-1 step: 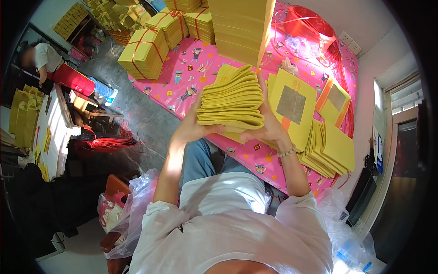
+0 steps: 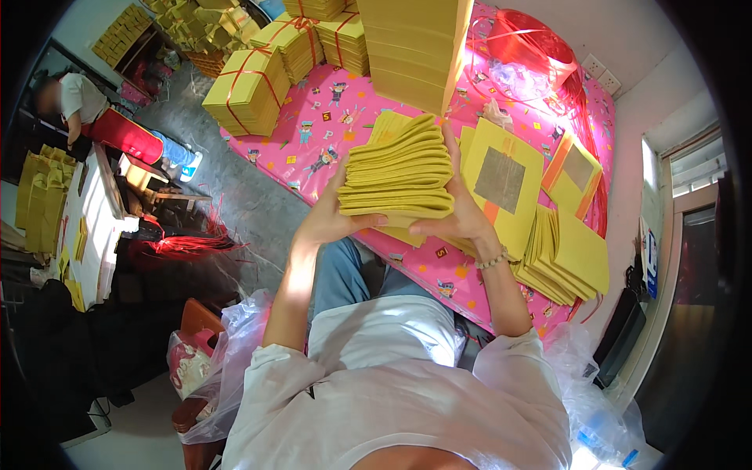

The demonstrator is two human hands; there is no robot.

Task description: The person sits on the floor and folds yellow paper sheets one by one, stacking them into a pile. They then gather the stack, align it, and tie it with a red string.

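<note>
1. Head view, far left: a seated person [image 2: 74,98] works at a white side table [image 2: 98,211] well apart from the wearer; a red strand bundle [image 2: 184,244] lies on the grey floor [image 2: 251,204] between that table and the pink patterned table [image 2: 313,133].
2. Left hand [image 2: 325,219]: closed on the left edge of the fanned stack of yellow sheets [image 2: 399,176], thumb on the near edge; the stack is held above the near part of the pink table, clear of its surface.
3. Right hand [image 2: 458,215]: clasps the stack's right edge, fingers running up its side; a bead bracelet [image 2: 492,260] sits at the wrist.
4. Judgement: squaring the fan goes best with even pressure from both sides and the near edge kept level, lest loose sheets slip.
5. Edges: a tall yellow block [image 2: 415,47] stands just beyond the stack; tied bundles [image 2: 251,90] lie far left.
6. Right: a sheet with a silver square [image 2: 501,184] lies just beside the right hand, above loose yellow sheets [image 2: 568,258]; open pink surface remains to the left of the stack.
</note>
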